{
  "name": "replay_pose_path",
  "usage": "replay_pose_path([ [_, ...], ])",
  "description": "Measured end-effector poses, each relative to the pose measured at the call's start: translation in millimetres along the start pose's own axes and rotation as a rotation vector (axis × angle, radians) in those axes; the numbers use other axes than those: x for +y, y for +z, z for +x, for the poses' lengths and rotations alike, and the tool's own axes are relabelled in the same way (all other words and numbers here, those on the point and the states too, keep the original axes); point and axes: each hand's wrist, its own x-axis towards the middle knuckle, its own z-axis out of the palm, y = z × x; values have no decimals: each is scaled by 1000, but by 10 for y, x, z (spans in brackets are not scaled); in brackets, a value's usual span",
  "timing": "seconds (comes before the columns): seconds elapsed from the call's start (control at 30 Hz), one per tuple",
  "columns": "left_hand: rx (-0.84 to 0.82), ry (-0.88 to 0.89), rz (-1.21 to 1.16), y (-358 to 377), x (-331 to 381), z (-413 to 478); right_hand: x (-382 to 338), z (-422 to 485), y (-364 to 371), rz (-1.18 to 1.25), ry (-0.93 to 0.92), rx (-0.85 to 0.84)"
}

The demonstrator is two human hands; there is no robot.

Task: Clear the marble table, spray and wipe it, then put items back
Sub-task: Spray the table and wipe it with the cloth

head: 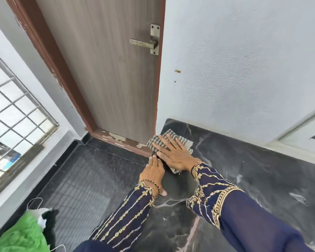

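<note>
Right hand [173, 153], fingers spread flat, presses the cloth [173, 132] on the table [253, 170] corner nearest the door [107, 70]. Left hand [154, 172] rests open on the door-side edge. Wiping step, seemingly (streaks show); next, sweep away from the door. Green fabric [16, 231] lies on the floor, not obstructing.

door [105, 73] shut | handle [145, 43] | window grille [13, 110] | green bag [16, 233] on floor

no readable text, labels, brands, numbers or signs anywhere in view
</note>
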Motion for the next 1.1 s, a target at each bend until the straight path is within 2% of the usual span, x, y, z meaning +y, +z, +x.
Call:
replay_pose_path([
  [0.07, -60, -8, 35, -14, 24, 103, 159, 155, -23, 2, 6, 4],
  [0.37, -110, -65, 39, -20, 128, 219, 647, 678, -218, 19, 96, 41],
  [0.5, -123, -99, 23, -63, 173, 220, 734, 508, -203, -5, 73, 75],
  [0.73, -122, -104, 22, -53, 183, 217, 1344, -151, -116, -21, 98, 51],
  [0.9, -143, -94, -3, -33, 133, 229, 1114, -186, -16, 15, 217, 79],
  [1.03, -93, -64, -125, 16, 49, 138, 855, -421, 121, -8, 160, 89],
  [1.1, -7, -75, -212, 68, 18, 14, 641, -621, 238, -18, 124, 108],
])
